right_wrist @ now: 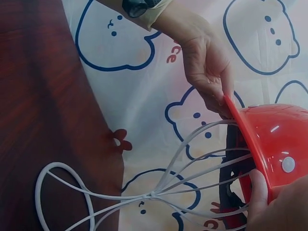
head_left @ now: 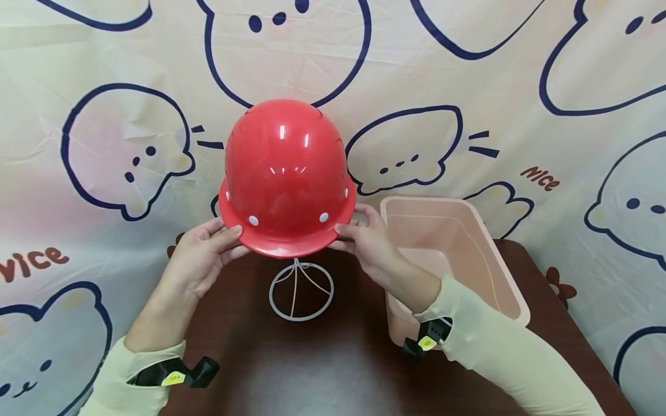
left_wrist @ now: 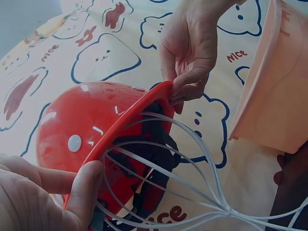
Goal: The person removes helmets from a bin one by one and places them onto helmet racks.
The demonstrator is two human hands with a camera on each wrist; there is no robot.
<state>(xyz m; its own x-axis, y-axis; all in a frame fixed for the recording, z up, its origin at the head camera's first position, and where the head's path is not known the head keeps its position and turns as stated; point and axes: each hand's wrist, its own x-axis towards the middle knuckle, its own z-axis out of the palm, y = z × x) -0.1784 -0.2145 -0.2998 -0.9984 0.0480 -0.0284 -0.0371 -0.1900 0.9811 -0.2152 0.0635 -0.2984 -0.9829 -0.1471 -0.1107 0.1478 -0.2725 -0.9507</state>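
A glossy red hard hat [head_left: 286, 173] with white side buttons sits over a white wire stand [head_left: 301, 292]. My left hand [head_left: 200, 257] pinches the brim at its left, thumb on top. On the opposite side my right hand [head_left: 372, 242] grips the brim the same way. In the left wrist view the wires of the stand [left_wrist: 211, 190] run up inside the hat [left_wrist: 91, 120], beside dark inner straps [left_wrist: 161, 149]. The right wrist view shows the stand's ring base [right_wrist: 65, 166] and the hat's shell [right_wrist: 284, 144] held from both sides.
A pink plastic bin [head_left: 458, 214] stands on the right of the dark brown table [head_left: 291, 370], close to my right forearm. Behind the table hangs a cream cloth [head_left: 406, 75] with cartoon bears. Each wrist wears a small black camera [head_left: 203, 371].
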